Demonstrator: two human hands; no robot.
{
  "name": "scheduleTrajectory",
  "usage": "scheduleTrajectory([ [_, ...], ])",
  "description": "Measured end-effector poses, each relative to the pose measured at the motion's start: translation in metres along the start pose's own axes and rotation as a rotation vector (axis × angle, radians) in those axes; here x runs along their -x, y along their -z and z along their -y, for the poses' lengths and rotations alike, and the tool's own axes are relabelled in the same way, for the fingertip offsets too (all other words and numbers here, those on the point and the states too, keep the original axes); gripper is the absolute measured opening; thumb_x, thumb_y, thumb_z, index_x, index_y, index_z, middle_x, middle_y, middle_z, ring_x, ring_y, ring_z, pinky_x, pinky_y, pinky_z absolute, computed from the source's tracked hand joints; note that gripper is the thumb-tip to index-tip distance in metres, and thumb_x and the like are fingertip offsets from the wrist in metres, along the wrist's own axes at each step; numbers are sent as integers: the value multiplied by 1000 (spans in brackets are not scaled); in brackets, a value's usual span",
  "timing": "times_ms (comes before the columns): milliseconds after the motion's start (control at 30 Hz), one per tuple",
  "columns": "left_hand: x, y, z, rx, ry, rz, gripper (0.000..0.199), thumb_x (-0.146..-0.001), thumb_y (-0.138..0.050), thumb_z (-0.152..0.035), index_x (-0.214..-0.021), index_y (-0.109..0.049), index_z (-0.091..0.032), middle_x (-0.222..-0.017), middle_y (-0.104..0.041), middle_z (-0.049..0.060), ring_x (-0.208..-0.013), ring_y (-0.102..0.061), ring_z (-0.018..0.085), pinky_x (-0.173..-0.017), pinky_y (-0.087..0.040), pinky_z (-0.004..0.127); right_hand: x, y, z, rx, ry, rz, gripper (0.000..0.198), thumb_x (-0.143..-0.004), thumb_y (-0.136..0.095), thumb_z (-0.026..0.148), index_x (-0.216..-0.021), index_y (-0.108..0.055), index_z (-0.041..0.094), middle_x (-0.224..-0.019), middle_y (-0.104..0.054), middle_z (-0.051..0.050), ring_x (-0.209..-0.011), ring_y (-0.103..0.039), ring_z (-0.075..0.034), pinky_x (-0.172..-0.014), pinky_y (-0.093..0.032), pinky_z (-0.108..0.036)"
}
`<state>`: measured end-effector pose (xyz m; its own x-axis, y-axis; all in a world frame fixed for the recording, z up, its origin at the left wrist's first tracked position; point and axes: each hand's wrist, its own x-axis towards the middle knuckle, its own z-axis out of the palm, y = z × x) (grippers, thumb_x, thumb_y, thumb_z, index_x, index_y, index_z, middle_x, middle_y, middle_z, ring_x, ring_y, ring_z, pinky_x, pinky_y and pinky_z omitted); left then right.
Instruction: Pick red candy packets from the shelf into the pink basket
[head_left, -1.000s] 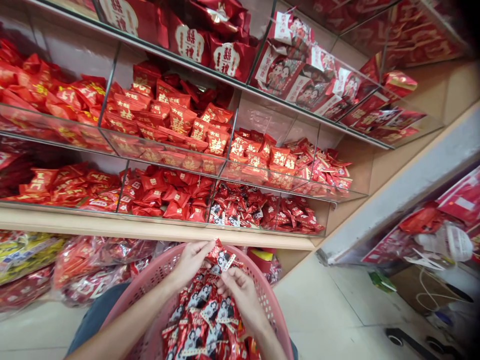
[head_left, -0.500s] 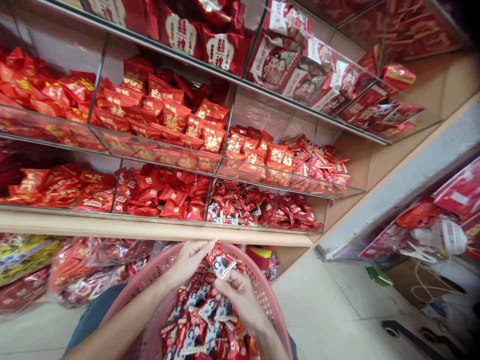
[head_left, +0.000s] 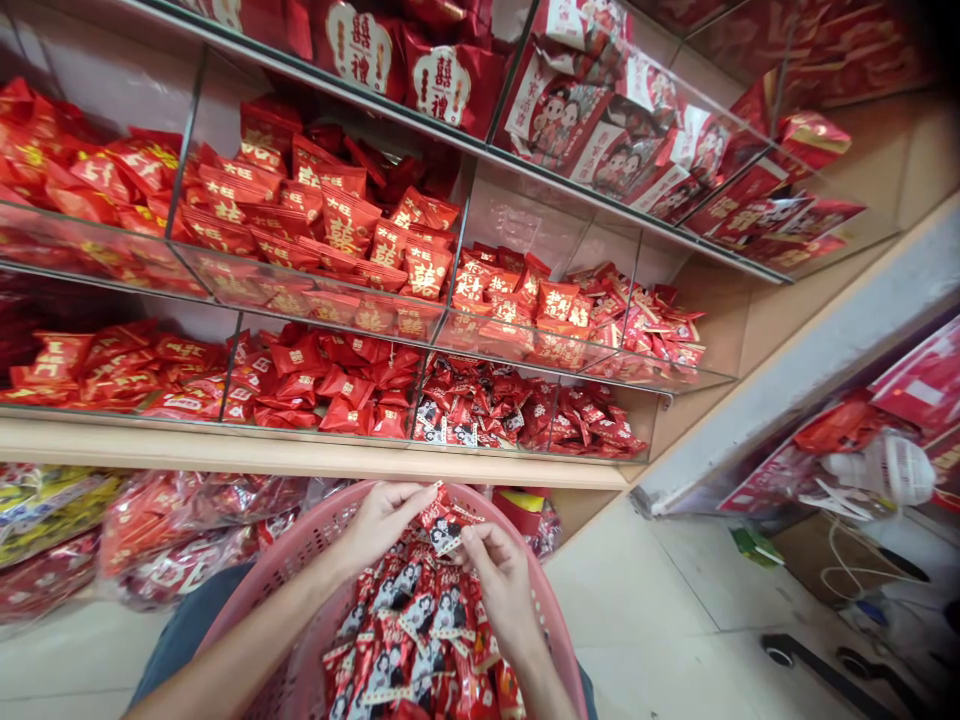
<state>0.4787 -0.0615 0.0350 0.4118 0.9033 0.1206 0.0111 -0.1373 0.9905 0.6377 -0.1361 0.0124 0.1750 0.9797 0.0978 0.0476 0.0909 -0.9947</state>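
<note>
Over the basket, a small red candy packet (head_left: 444, 528) printed with black-and-white figures is held between both hands. My left hand (head_left: 385, 522) pinches its upper left corner with thumb and fingertips. On the right, my right hand (head_left: 496, 572) is closed on the packet's right edge, thumb uppermost. Below them, a pink perforated plastic basket (head_left: 259, 590) sits at my lap and contains a heap of similar red packets (head_left: 416, 620), standing close together, their figures facing up.
Ahead rises a wooden shelf unit (head_left: 315, 462) with clear-walled compartments full of red packets (head_left: 349, 225). Clear bags of packets (head_left: 180, 530) lie beneath it on the left. At right are tiled floor (head_left: 660, 600), a white cable (head_left: 844, 565) and a black curved leg (head_left: 817, 665).
My right hand has moved slightly up and right along the packet's edge, and the packet has turned a little. My left hand keeps its pinch nearly in place.
</note>
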Motion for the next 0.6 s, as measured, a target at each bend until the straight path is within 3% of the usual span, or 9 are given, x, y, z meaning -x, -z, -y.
scheduleTrajectory([
  [133, 0, 2, -3, 44, 26, -36, 31, -73, -61, -42, -81, -67, -13, -82, -66, 4, -79, -57, 17, -76, -43, 24, 1, 0, -6, 54, 53, 22, 26, -84, -54, 41, -70, -57, 19, -64, -55, 1, -64, -49, -14, -62, -38, -26],
  [300, -1, 2, -1, 75, 39, -19, 32, -73, -62, -42, -78, -69, -12, -80, -69, 6, -77, -61, 19, -76, -46, 27, 2, 0, -6, 104, 85, 38, 26, -85, -52, 39, -71, -58, 18, -65, -54, 1, -64, -48, -14, -61, -37, -25],
  [600, 1, -2, -1, 294, 64, -118, 30, -74, -65, -40, -82, -70, -12, -81, -69, 7, -75, -61, 17, -73, -47, 24, 5, -3, 2, 77, 113, 49, 25, -84, -53, 36, -69, -58, 17, -67, -56, 0, -66, -50, -14, -64, -39, -25],
])
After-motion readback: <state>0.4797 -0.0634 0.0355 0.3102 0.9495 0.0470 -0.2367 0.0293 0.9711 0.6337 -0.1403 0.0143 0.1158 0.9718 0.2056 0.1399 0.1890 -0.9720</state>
